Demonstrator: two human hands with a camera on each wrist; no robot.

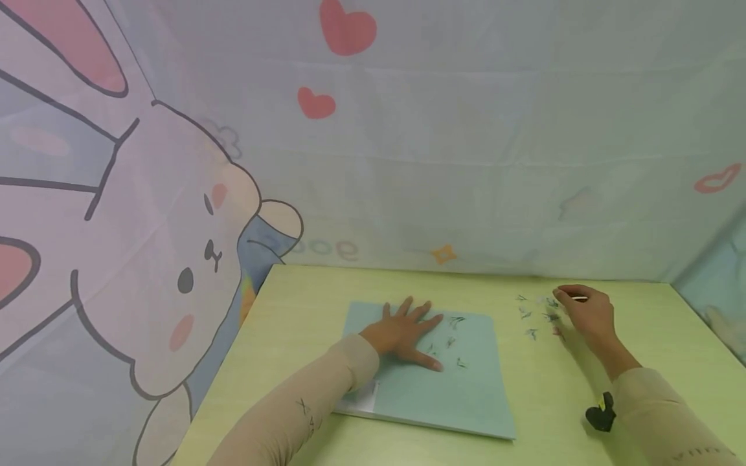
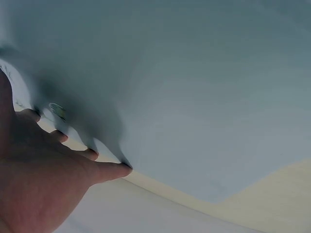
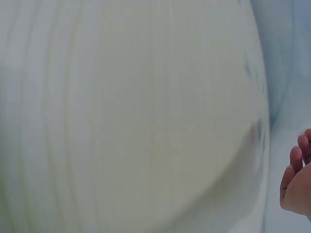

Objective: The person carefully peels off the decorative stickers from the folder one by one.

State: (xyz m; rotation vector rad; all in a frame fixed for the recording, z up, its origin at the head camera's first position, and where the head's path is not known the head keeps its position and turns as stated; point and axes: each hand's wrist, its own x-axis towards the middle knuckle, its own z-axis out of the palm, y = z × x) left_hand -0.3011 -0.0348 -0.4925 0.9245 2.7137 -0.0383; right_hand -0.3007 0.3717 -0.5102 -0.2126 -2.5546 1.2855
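My left hand (image 1: pixel 402 333) lies with fingers spread on a pale blue sheet or pad (image 1: pixel 449 401). Several small dark sprig-like marks or pieces (image 1: pixel 457 321) show on the sheet beside its fingers. In the left wrist view the left hand (image 2: pixel 53 170) stretches its fingers over the blue surface. To the right, my right hand (image 1: pixel 588 314) has its thumb and fingers curled together around a small white piece (image 1: pixel 579 298), too small to identify. Its fingertips are beside several small dark pieces (image 1: pixel 531 334) on the table. The right wrist view shows only curled fingers (image 3: pixel 296 170) at its edge.
A black heart-shaped object (image 1: pixel 601 414) with a yellow bit is near the right sleeve. A white label-like patch (image 1: pixel 366 396) is at the sheet's lower left. The pale yellow table (image 1: pixel 280 336) meets a hanging cloth (image 1: pixel 466 162) printed with a rabbit and hearts.
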